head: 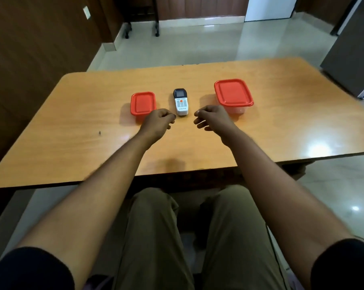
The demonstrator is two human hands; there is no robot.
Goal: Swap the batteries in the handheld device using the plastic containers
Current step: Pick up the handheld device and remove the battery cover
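Note:
A white handheld remote (pixel 181 102) with a dark screen lies face up in the middle of the wooden table (pixel 93 143). Left of it stands a small plastic container with a red lid (pixel 143 103). A larger clear container with a red lid (pixel 233 93) stands to the right. My left hand (pixel 158 122) hovers just short of the remote on its left, fingers loosely curled, holding nothing. My right hand (pixel 212 118) hovers on the remote's right, near the larger container, fingers also loosely curled and empty. Both lids are on, so the containers' contents are hidden.
The table's near edge (pixel 176 172) runs above my knees. A tiled floor lies beyond the far edge. A grey cabinet (pixel 352 49) stands at the right, dark wood panelling at the left, and a stand on castors (pixel 142 30) at the back.

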